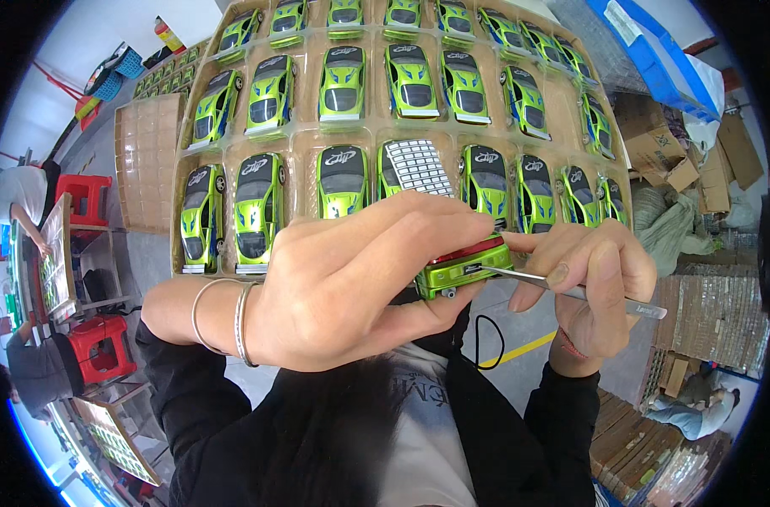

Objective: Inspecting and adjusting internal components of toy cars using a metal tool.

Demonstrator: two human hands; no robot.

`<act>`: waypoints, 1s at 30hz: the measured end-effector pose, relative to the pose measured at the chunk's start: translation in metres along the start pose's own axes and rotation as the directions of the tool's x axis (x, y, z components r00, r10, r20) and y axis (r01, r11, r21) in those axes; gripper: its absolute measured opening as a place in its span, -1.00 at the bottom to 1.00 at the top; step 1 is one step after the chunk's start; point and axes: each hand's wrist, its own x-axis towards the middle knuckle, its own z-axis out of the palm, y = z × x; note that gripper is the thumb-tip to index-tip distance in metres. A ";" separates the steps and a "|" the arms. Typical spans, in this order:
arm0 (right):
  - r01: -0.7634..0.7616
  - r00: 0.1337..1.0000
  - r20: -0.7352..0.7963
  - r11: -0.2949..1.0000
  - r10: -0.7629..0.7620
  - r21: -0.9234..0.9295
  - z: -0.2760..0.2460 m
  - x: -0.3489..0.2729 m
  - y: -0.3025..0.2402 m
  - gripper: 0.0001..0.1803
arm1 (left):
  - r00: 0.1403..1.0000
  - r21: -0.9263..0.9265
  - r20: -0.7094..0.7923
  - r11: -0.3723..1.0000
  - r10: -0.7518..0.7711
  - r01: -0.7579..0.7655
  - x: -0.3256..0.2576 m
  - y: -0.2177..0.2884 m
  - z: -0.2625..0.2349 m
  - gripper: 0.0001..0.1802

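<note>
Fingers of the left hand wrap tight around a small shiny green toy car, held up close in front of the chest. Its long side runs left to right — the end with the dark bumper faces down here. The right hand pinches thin silver metal tweezers, tip touching the car. Behind sits a clear plastic tray of matching green cars.

Toy factory: trays of toy cars
</note>
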 end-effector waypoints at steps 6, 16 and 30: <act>-0.021 1.000 -0.016 0.999 0.022 0.030 0.002 0.001 -0.001 -0.60 | 0.996 -0.030 -0.053 0.997 0.075 -0.077 -0.004 -0.006 0.003 -0.58; -0.033 0.999 0.004 0.999 0.033 0.034 0.001 0.004 -0.001 -0.60 | 0.988 0.019 0.031 0.988 0.153 -0.154 -0.008 -0.012 -0.003 -0.60; 0.205 0.882 -0.414 0.975 -0.224 -0.092 -0.055 -0.021 0.020 -0.55 | 0.932 0.173 0.051 0.915 0.360 -0.363 0.085 -0.009 0.005 -0.53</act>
